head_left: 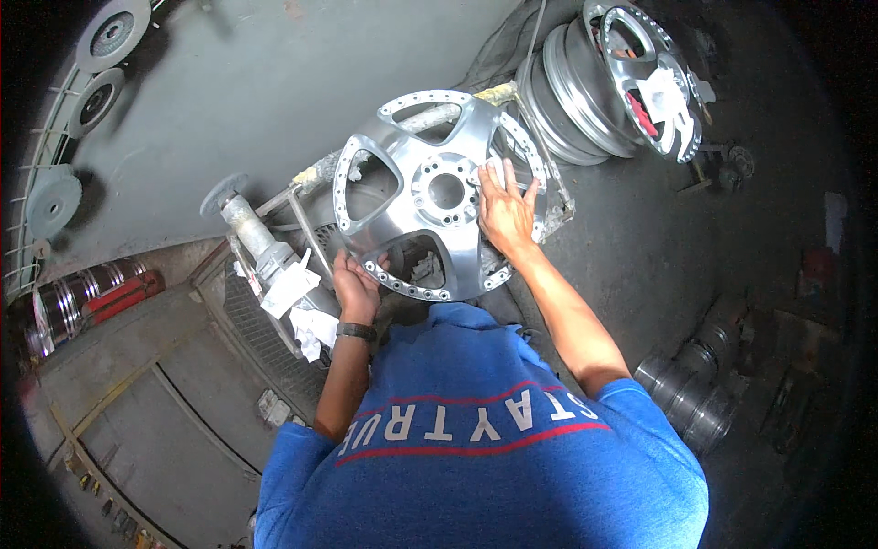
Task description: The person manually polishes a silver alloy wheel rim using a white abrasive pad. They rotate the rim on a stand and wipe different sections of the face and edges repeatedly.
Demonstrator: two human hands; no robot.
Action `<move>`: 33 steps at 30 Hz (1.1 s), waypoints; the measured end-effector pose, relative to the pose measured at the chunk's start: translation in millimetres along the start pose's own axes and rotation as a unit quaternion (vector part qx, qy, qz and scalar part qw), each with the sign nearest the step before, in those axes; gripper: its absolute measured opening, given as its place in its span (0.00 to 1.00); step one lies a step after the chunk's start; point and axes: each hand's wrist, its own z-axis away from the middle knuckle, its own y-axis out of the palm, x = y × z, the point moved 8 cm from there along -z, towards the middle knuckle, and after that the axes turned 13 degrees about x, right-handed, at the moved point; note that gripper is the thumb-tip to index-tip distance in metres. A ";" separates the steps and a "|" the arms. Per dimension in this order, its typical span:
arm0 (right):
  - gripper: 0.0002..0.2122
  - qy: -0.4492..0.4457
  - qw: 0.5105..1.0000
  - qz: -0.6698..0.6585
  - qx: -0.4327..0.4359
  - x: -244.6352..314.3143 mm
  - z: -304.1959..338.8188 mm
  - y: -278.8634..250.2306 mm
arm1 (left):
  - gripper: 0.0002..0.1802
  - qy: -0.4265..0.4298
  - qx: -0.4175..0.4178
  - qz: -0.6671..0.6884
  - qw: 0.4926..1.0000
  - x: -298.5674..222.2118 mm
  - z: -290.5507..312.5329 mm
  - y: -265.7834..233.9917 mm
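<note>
A silver alloy wheel face (400, 222) with broad spokes, a round centre hole and small bolt holes along its rim lies in front of me. It rests on a metal frame (306, 229). At its lower left edge, my left hand (357, 288) grips the rim, with part of the fingers hidden behind it. On the right-hand spoke, my right hand (508, 210) lies flat with fingers stretched out. Something pale shows by its fingertips, too small to make out.
A grinder-like machine (251, 229) with a disc stands left of the wheel, with white paper (291, 285) on it. More wheels (572, 96) stand at the upper right, and metal rims (686, 393) at the lower right. Abrasive discs (55, 203) hang on a wire rack at left.
</note>
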 end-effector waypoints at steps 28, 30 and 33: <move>0.22 -0.005 1.000 0.003 0.017 -2.8 -6.3 3.0 | 0.24 -0.008 -0.019 -0.014 1.000 -4.7 5.4 9.5; 0.22 -0.015 0.999 -0.002 0.031 6.3 -5.0 1.4 | 0.23 -0.006 0.070 0.069 0.995 0.8 -9.4 -35.1; 0.22 -0.040 0.998 0.050 0.026 -2.7 5.7 7.7 | 0.22 0.003 0.036 0.046 0.998 1.2 -4.2 -17.6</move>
